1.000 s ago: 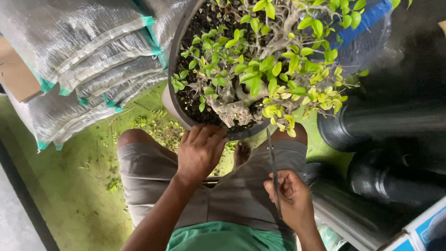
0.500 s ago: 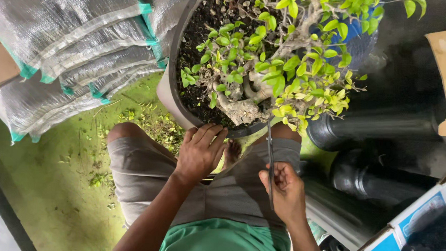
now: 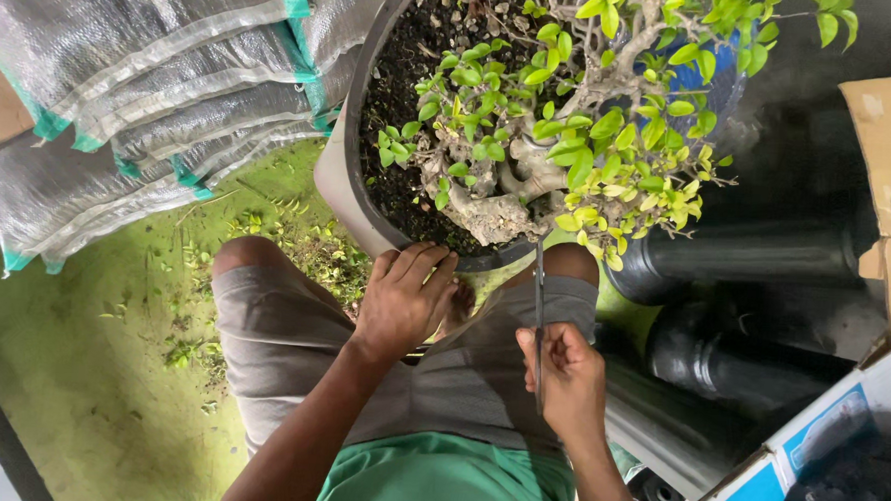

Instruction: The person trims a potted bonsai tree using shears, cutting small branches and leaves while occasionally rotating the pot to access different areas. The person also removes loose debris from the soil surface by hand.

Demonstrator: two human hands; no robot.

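Observation:
A bonsai tree [image 3: 572, 116] with small green and yellowing leaves grows from dark soil in a round grey pot [image 3: 341, 166] between my knees. My left hand [image 3: 403, 299] rests with spread fingers on the pot's near rim. My right hand [image 3: 565, 376] is closed around slim scissors [image 3: 540, 295], whose blades point up toward the pot's rim below the yellow leaves. I sit in grey shorts and a green shirt.
Stacked grey woven sacks [image 3: 142, 87] with teal stitching lie at the upper left. Green matting [image 3: 80, 365] strewn with leaf clippings covers the floor. Black pipes [image 3: 745, 264] lie at the right, beside a cardboard box [image 3: 885, 170] and a white-and-blue box [image 3: 807, 467].
The view has shifted slightly toward the pot. My right hand has raised the scissors a little toward the pot's rim. My left hand stays on the rim.

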